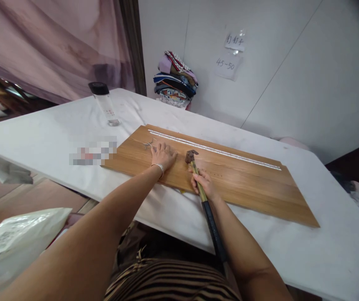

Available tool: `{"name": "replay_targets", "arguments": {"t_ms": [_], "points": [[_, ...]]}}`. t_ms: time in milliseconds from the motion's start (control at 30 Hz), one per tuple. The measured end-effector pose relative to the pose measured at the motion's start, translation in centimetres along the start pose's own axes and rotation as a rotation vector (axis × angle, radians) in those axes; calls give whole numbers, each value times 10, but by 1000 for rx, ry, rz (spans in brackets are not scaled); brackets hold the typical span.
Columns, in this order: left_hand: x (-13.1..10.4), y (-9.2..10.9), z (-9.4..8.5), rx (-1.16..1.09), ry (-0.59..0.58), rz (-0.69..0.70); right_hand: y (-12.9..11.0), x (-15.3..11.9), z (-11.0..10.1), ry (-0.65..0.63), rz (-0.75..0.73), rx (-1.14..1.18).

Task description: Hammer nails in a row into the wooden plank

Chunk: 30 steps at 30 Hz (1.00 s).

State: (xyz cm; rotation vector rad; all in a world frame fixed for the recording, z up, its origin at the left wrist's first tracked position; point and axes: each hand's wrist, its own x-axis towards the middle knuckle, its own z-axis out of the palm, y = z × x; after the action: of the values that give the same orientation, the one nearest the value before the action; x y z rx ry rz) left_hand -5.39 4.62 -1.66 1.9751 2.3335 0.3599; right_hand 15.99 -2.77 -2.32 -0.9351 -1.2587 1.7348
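A long wooden board (248, 179) lies across the white-covered table. My left hand (163, 156) rests palm down on its left part, fingers spread, right beside a small heap of nails (148, 144). What lies under the palm is hidden. My right hand (203, 183) is wrapped round the handle of a hammer (202, 191), close below the rusty head, which hangs above the middle of the board. The handle's dark lower part runs back along my forearm. Several small dark dots (214, 173) form a row on the wood just right of the hammer.
Two white ruler strips (214, 149) run along the board's far edge. At the table's back left stands a clear bottle (106, 106) with a black lid. Folded clothes (176, 81) are stacked by the wall. A white plastic bag (22, 238) sits low at left.
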Motion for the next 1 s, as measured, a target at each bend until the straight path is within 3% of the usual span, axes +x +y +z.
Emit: {"name": "replay_targets", "arguments": {"t_ms": [1000], "points": [[1,0,1,2,-4,9,-1,1,0,10,-2,0]]}}
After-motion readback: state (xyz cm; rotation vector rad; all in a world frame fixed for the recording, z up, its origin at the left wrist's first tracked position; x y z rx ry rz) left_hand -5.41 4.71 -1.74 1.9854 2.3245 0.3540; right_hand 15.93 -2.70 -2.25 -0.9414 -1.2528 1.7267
